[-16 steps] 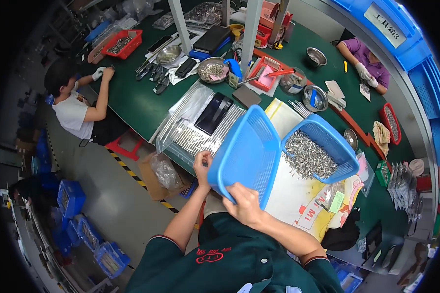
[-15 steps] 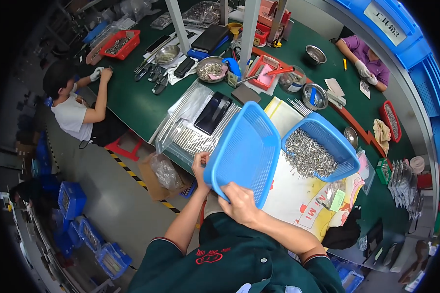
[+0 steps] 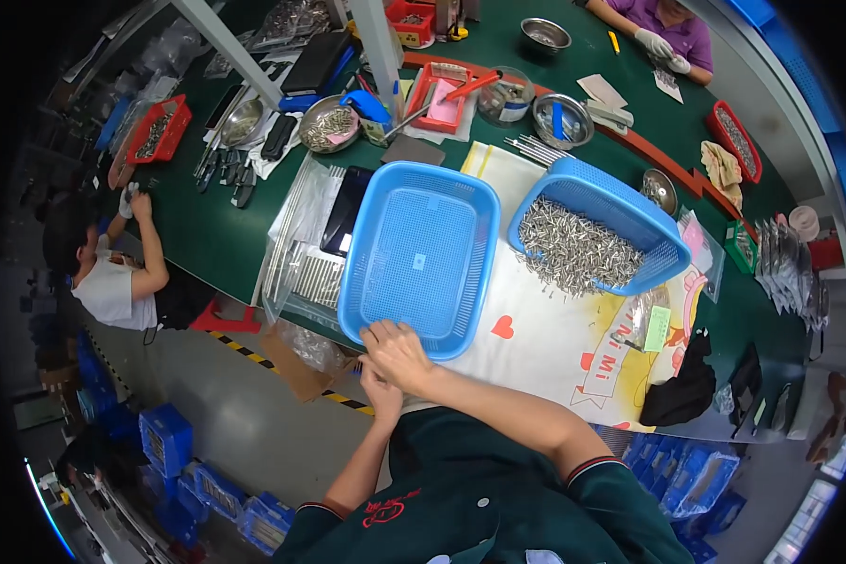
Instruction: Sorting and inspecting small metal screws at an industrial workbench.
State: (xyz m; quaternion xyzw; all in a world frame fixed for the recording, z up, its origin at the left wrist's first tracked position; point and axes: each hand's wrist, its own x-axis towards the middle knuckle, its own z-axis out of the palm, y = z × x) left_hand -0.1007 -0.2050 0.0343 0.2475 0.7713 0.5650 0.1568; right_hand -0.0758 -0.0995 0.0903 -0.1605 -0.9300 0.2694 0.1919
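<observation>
An empty blue plastic basket (image 3: 421, 258) with perforated sides rests near the table's front edge, its open top facing up. At its near left corner my right hand (image 3: 399, 357) is closed, fingers curled, overlapping the rim. Just below, my left hand (image 3: 382, 392) is closed too, its fingertips meeting the right hand's fingers. Whatever lies between the fingers is hidden. To the right, a second blue basket (image 3: 653, 226) stands tilted, with a heap of small silvery metal pins or screws (image 3: 578, 249) inside and spilling from its low side onto the printed white mat (image 3: 536, 367).
Metal rods (image 3: 318, 279) and a dark phone-like slab (image 3: 346, 211) lie left of the empty basket. Behind stand metal bowls (image 3: 329, 124), a red tray (image 3: 439, 99) and a post (image 3: 378, 52). Co-workers sit at the far left (image 3: 117, 282) and far right (image 3: 672, 42).
The empty basket has gone from tilted up in my hands to lying flat on the table. My right hand has moved left and down to meet my left hand. The view has shifted.
</observation>
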